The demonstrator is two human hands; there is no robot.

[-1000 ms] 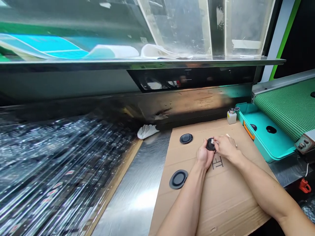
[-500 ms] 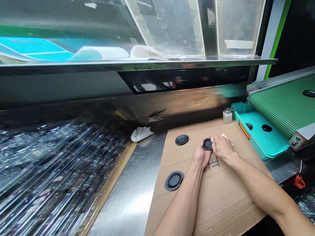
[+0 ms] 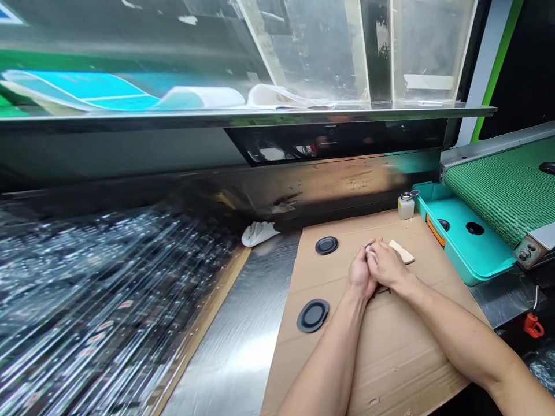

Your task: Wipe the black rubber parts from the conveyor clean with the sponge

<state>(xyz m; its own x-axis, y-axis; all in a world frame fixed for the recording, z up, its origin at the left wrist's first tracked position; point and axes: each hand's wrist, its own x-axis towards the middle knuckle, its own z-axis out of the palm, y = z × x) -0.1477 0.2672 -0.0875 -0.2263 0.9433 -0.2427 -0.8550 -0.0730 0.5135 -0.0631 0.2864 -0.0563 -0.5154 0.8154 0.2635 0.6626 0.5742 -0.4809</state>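
Note:
Above the cardboard sheet (image 3: 403,352) my two hands are pressed together. My left hand (image 3: 361,274) is closed around a small round black disc, nearly all hidden now between the hands. Over it, my right hand (image 3: 388,266) pinches a scrap of white cloth (image 3: 371,252) against the disc. Just right of my right hand lies a cream-coloured wedge-shaped pad (image 3: 402,253). To the left, two more black discs rest flat on the cardboard: a smaller one (image 3: 326,245) farther back and a wider-rimmed one (image 3: 313,315) nearer me.
A turquoise tray (image 3: 481,271) with black discs sits below the green conveyor belt (image 3: 489,179) at right. Beside it stands a white pump bottle (image 3: 406,207). A white glove (image 3: 259,233) lies on the metal surface, near clear plastic wrapping (image 3: 99,300). A metal shelf edge (image 3: 260,115) runs overhead.
My right hand has moved in over the disc, which showed its face before and is now mostly covered. The cream pad shows more fully. The view has shifted slightly.

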